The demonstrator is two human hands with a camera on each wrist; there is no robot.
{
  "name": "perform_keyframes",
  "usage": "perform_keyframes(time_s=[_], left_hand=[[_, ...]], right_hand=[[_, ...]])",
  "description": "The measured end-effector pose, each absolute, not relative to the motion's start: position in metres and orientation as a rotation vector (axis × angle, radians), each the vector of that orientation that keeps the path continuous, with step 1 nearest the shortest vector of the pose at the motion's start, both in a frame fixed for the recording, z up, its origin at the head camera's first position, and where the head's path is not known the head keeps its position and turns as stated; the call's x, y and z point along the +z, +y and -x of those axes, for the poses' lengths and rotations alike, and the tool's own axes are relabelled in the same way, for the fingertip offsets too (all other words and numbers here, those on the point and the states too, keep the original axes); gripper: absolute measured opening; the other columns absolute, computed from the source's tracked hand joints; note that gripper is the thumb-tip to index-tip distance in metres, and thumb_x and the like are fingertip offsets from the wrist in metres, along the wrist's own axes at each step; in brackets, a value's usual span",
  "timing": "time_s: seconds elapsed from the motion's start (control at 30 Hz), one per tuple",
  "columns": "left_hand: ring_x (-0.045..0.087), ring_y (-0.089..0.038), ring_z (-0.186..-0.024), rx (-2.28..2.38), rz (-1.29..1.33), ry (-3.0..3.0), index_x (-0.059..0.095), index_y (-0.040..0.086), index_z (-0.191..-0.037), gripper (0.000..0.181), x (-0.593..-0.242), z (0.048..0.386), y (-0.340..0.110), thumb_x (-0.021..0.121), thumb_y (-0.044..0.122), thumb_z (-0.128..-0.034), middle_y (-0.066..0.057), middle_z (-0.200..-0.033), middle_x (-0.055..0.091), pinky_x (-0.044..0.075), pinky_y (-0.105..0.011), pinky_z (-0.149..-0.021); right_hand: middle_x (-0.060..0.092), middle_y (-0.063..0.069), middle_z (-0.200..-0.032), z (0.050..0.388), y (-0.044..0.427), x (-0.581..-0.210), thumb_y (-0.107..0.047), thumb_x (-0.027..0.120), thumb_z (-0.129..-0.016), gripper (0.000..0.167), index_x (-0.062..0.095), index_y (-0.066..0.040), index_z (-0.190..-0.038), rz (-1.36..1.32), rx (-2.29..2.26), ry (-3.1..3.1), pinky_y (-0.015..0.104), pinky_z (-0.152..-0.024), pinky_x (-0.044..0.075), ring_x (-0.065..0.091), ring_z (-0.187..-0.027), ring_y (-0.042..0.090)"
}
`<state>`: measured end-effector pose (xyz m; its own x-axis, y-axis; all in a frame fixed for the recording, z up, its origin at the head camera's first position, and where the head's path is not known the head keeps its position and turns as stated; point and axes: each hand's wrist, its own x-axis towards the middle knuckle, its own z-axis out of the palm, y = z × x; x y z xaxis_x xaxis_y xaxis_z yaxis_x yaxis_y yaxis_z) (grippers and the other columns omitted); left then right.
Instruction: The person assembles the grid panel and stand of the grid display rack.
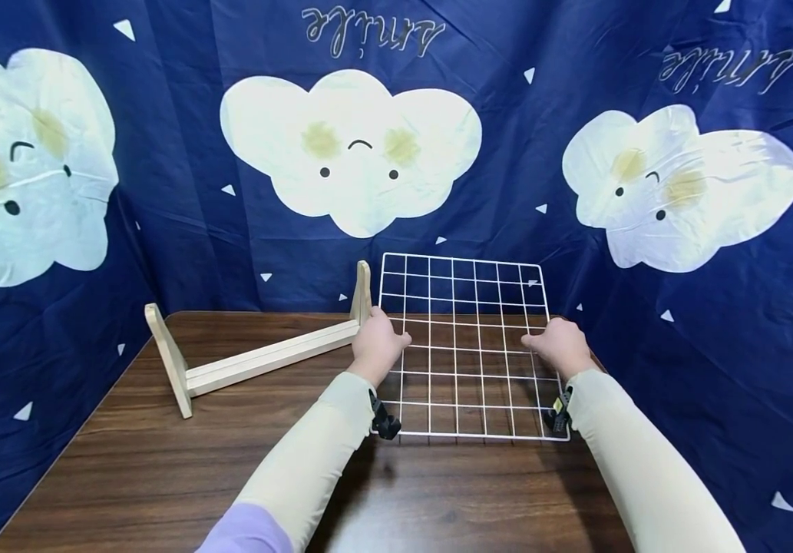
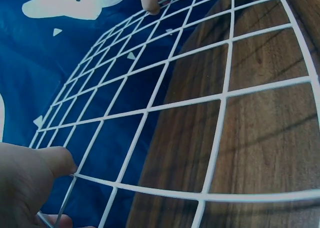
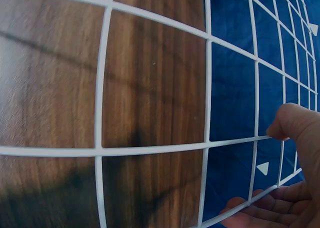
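A white wire grid panel (image 1: 467,349) is held up at a tilt over the table, its far edge raised against the blue cloth. My left hand (image 1: 377,347) grips its left side, thumb over the wires. On the opposite side my right hand (image 1: 562,346) holds the edge wire, with the thumb on the front and fingers curled behind, as the right wrist view shows. Left of the panel stands a pale wooden stand (image 1: 272,357), two upright end pieces joined by a grooved bar. Its right upright is close to my left hand; whether they touch I cannot tell.
The brown wooden table (image 1: 161,476) carries both things. A dark blue cloth (image 1: 182,153) with white clouds hangs around its back and sides. Black wrist straps (image 1: 384,418) sit close to the panel's near corners.
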<state>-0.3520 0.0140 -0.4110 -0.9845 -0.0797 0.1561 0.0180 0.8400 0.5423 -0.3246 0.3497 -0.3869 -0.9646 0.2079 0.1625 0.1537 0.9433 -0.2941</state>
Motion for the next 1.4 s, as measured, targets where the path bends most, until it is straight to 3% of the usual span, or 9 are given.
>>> perform_keyframes(time_s=[0.2,0.4,0.57,0.77,1.0,1.4], left_hand=[[0.071,-0.036,-0.087,-0.827,-0.061,-2.829,0.040,-0.011,-0.140,0.088,-0.405,0.357,0.013,0.078,0.042,-0.0815,-0.022,-0.098,0.072,0.057,-0.046,-0.069],[0.071,-0.035,-0.081,-0.853,-0.072,-2.788,0.047,-0.009,-0.126,0.073,-0.399,0.359,0.012,0.077,0.040,-0.0810,-0.020,-0.091,0.072,0.056,-0.046,-0.065],[0.070,-0.033,-0.075,-0.856,-0.066,-2.750,0.049,-0.007,-0.116,0.063,-0.394,0.358,0.011,0.076,0.039,-0.0825,-0.019,-0.085,0.070,0.056,-0.044,-0.062],[0.069,-0.032,-0.074,-0.901,-0.098,-2.733,0.048,-0.005,-0.117,0.064,-0.391,0.358,0.012,0.076,0.041,-0.0825,-0.017,-0.085,0.069,0.054,-0.044,-0.058],[0.069,-0.031,-0.072,-0.884,-0.109,-2.690,0.047,-0.003,-0.121,0.067,-0.394,0.358,0.014,0.074,0.044,-0.0832,-0.015,-0.085,0.069,0.052,-0.043,-0.054],[0.069,-0.036,-0.079,-0.901,-0.159,-2.527,0.050,0.002,-0.112,0.060,-0.388,0.355,0.016,0.073,0.049,-0.0844,-0.018,-0.087,0.070,0.053,-0.048,-0.060]], right_hand=[[0.068,0.029,-0.086,0.325,0.346,-0.378,-0.042,0.069,-0.080,0.042,0.065,-0.001,-0.071,0.273,0.423,-2.899,0.055,-0.070,0.053,0.065,-0.076,0.044],[0.068,0.029,-0.085,0.329,0.346,-0.377,-0.044,0.069,-0.078,0.043,0.065,-0.001,-0.071,0.274,0.418,-2.857,0.054,-0.068,0.052,0.065,-0.075,0.045],[0.068,0.030,-0.086,0.328,0.344,-0.372,-0.044,0.069,-0.079,0.045,0.064,0.001,-0.076,0.280,0.430,-2.834,0.055,-0.069,0.053,0.066,-0.079,0.048],[0.067,0.034,-0.095,0.326,0.343,-0.368,-0.045,0.068,-0.081,0.053,0.063,0.007,-0.091,0.321,0.425,-2.819,0.057,-0.074,0.052,0.065,-0.089,0.051],[0.065,0.036,-0.096,0.322,0.341,-0.369,-0.047,0.066,-0.081,0.059,0.061,0.009,-0.096,0.358,0.428,-2.758,0.057,-0.071,0.053,0.065,-0.088,0.052],[0.062,0.040,-0.105,0.320,0.335,-0.365,-0.050,0.060,-0.086,0.066,0.060,0.014,-0.101,0.414,0.445,-2.668,0.061,-0.078,0.050,0.061,-0.098,0.056]])
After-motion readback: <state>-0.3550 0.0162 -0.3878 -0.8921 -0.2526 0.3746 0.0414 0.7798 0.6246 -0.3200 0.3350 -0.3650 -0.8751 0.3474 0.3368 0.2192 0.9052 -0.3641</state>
